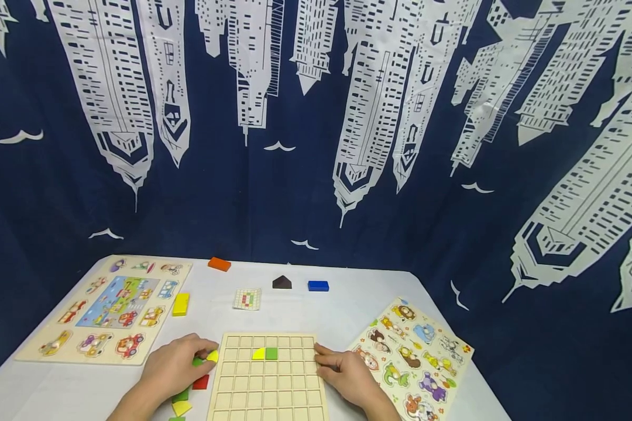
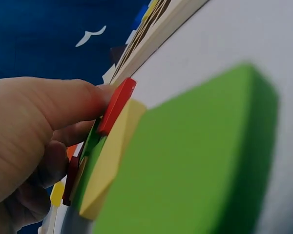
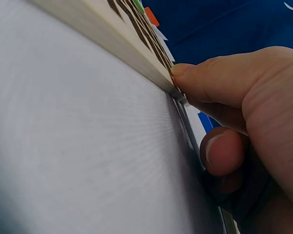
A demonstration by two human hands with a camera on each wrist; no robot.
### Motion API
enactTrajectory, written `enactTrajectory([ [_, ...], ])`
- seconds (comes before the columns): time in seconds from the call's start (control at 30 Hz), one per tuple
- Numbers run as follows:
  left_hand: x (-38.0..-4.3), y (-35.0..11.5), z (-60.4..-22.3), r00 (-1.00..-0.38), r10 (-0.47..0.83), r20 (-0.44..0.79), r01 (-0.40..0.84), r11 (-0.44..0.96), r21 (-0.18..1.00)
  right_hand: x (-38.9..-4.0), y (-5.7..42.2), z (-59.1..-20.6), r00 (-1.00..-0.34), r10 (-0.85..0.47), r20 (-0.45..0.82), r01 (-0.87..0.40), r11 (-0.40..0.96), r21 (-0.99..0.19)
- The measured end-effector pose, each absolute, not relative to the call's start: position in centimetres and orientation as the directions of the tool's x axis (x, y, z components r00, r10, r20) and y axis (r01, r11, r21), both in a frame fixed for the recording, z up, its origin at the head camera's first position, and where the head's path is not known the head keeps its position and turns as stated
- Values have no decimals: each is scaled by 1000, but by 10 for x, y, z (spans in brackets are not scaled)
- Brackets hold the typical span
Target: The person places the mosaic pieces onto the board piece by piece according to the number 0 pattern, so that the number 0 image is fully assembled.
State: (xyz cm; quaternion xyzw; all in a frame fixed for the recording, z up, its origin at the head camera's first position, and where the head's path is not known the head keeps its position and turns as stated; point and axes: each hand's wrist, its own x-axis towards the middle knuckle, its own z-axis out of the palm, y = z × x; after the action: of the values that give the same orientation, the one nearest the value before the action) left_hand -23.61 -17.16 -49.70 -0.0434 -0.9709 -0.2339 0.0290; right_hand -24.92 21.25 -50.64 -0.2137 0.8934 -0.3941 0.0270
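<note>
The pale wooden grid board (image 1: 267,397) lies in front of me, with a yellow quarter-round piece (image 1: 258,354) and a green square piece (image 1: 271,353) side by side in its cells. My left hand (image 1: 175,363) is just left of the board, its thumb and index finger pinching another yellow piece (image 1: 213,355). Under and beside that hand are a red square piece (image 1: 201,382) and several green and yellow pieces, partly covered by it. My right hand (image 1: 350,374) holds the board's right edge (image 3: 136,58), its thumb on top of the rim.
A vehicle puzzle board (image 1: 153,345) lies at left, an animal puzzle board (image 1: 400,397) at right. Beyond the grid board are a pattern card (image 1: 247,299), a dark brown piece (image 1: 281,283), and blue (image 1: 318,286), orange (image 1: 219,264) and yellow blocks (image 1: 181,304).
</note>
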Motion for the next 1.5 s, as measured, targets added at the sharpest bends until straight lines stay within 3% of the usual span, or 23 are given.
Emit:
enactTrajectory([
  [0.5,-241,-181,-499,-986,119,116,159,881,446,-249,212,-507,-909,-400,116,-353,591,-725],
  [0.83,-239,-178,-495,-978,78,196,162,873,459,-247,210,-505,-910,-396,119,-354,598,-719],
  [1.07,-243,-140,-484,-969,97,225,203,831,517,-247,209,-503,-909,-398,119,-358,606,-710],
  [1.5,-268,-57,-475,-909,331,253,414,786,460,-248,211,-505,-911,-397,111,-356,622,-697],
])
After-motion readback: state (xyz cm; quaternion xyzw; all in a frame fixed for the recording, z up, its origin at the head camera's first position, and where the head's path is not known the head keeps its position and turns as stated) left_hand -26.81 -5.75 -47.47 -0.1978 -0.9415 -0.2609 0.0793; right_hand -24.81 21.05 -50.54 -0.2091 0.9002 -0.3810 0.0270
